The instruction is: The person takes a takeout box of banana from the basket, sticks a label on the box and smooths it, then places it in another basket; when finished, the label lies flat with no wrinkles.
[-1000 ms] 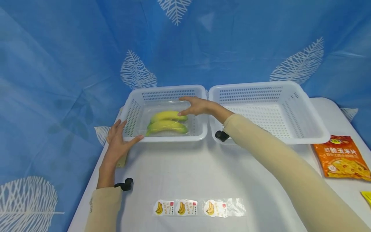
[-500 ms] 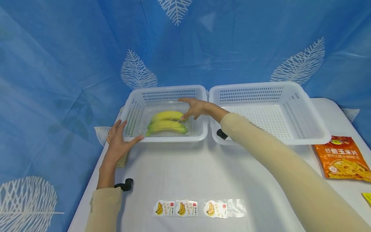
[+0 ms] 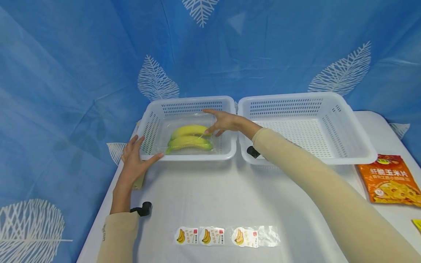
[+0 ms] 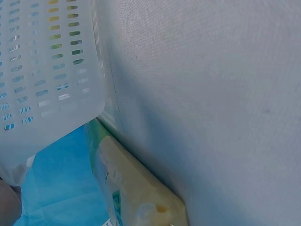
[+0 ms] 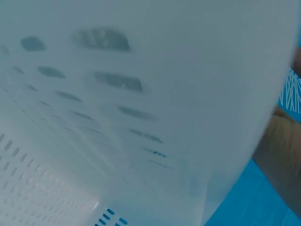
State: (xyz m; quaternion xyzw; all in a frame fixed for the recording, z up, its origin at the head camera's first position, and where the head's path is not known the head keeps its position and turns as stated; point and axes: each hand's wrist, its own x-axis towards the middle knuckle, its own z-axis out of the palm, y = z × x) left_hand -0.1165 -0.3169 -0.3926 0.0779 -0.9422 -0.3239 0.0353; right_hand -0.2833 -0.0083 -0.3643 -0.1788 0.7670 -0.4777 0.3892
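Observation:
Two yellow-green bananas (image 3: 189, 141) lie under or in clear plastic inside the left white basket (image 3: 194, 157). My right hand (image 3: 225, 121) reaches over this basket's right side, fingers spread. Its thumb is right at the bananas' right end, with the other fingers over the clear plastic. My left hand (image 3: 133, 160) rests at the basket's front left corner, thumb along the front rim and fingers along the left rim. The left wrist view has the basket's slotted wall (image 4: 51, 94); in the right wrist view a near white basket wall (image 5: 211, 94) hides most of the work.
A second white basket (image 3: 355, 160) stands at the right, under the right forearm. An orange snack bag (image 3: 389, 180) lies beyond it. A strip of banana stickers (image 3: 210, 235) lies near the table's front. A beige pack (image 4: 136, 188) sits beside the left basket.
My right thumb has shifted slightly right along the bananas, and the lower fingers now show beside it. The left hand and both baskets stay in place.

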